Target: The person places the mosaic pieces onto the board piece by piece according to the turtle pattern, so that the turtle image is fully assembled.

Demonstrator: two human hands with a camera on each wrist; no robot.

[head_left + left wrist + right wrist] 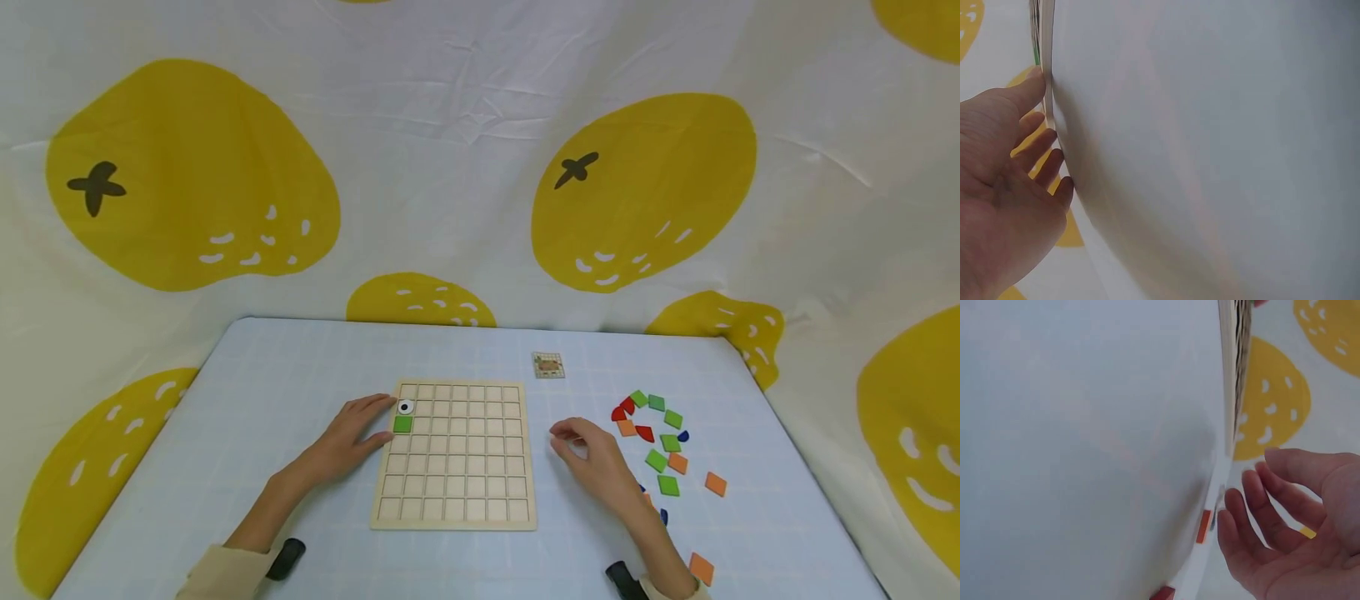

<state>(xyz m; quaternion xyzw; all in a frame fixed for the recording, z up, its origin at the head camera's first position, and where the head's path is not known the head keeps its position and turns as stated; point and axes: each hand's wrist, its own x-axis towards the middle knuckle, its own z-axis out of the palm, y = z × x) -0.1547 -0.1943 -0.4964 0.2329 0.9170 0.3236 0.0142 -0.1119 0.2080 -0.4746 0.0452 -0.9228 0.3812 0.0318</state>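
Note:
A wooden grid board (465, 462) lies on the table. In its left column sit a white disc with a black dot (405, 407) and, just below, a green square tile (402, 424). My left hand (345, 442) touches the board's left edge with extended fingers and thumb; the left wrist view shows the thumb against the rim. My right hand (596, 462) hovers right of the board, fingers loosely bent. In the right wrist view nothing shows between those fingers (1254, 494). Beyond it lie scattered tiles: green (670, 443), orange (678, 463), red (644, 433) and blue (683, 436).
A small picture card (548, 365) lies behind the board, toward its right. Loose orange tiles (716, 483) spread farther right, one (701, 568) near the front. The right forearm partly covers a few pieces. A fruit-patterned curtain (450, 167) hangs behind the pale table (300, 358).

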